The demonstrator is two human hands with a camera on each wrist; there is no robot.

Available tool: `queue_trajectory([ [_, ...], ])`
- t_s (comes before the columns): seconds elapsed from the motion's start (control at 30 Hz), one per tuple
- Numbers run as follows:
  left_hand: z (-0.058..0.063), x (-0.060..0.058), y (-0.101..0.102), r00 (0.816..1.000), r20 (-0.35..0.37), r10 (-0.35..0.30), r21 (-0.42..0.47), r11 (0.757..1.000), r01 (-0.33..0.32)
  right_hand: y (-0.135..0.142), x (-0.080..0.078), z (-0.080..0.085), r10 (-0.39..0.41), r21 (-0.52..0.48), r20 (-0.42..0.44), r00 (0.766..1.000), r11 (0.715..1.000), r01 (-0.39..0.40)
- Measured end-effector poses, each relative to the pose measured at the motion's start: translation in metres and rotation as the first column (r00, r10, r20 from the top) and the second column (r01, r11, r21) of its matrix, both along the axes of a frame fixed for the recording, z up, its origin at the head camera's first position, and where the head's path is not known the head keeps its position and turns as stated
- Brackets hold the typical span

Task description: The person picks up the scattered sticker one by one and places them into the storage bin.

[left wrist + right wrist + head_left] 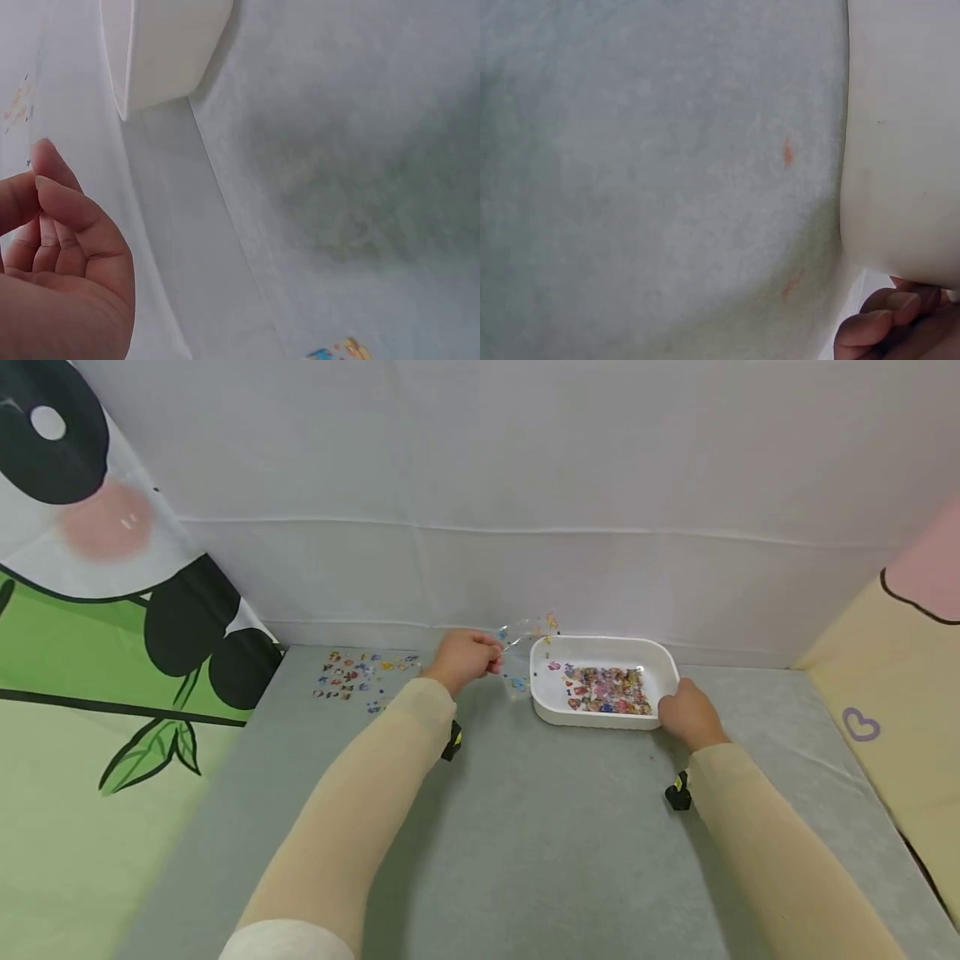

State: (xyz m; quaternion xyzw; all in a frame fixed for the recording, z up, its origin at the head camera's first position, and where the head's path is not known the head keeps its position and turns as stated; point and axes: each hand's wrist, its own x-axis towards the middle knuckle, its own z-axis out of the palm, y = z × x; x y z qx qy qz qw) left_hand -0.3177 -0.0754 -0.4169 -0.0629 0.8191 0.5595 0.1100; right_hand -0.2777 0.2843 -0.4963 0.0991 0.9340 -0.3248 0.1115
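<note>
Clear sticker sheet (pixel 528 628): held up off the desk (pixel 525 843) by the left hand (pixel 467 658), at the back left corner of the white tray (pixel 592 721) in the head view. Left grip is closed down to a pinch, thumb and finger tips together on the sheet's near end. Right grip is curled round the tray's front right corner (thumb side up by the rim, fingers bent at the outside).

Sheet prints too small to read (orange-yellow and blue specks are all I get). Sheet itself is see-through, thin, with bright glare streaks.

Edges: tray sits near the desk's back edge, where the white cloth (pixel 480 568) comes down. Desk runs from the tray's front wall back toward the person, both forearms over it. Tray's left end sits just beside a blue sticker (pixel 517 683). Inside the tray, a dense colourful sticker pile (pixel 609 691). Loose stickers (pixel 345 675) lie spread left of the left hand.
</note>
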Motion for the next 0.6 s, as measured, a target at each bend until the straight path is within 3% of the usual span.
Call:
queue_trajectory([
  [0.3,0.0,0.0,0.027,0.995,-0.038,-0.09,-0.087,0.992,0.087,-0.001,-0.003,0.001,-0.001,0.003,-0.007,1.0,1.0,0.001],
  [0.43,0.001,-0.001,0.042,0.995,-0.046,-0.088,-0.113,0.99,0.083,0.001,-0.002,0.001,0.012,0.01,-0.008,1.0,1.0,-0.012],
  [0.6,0.003,0.004,0.061,0.995,-0.085,-0.045,-0.142,0.989,0.032,0.001,-0.002,-0.001,0.009,0.009,-0.013,1.0,1.0,-0.009],
])
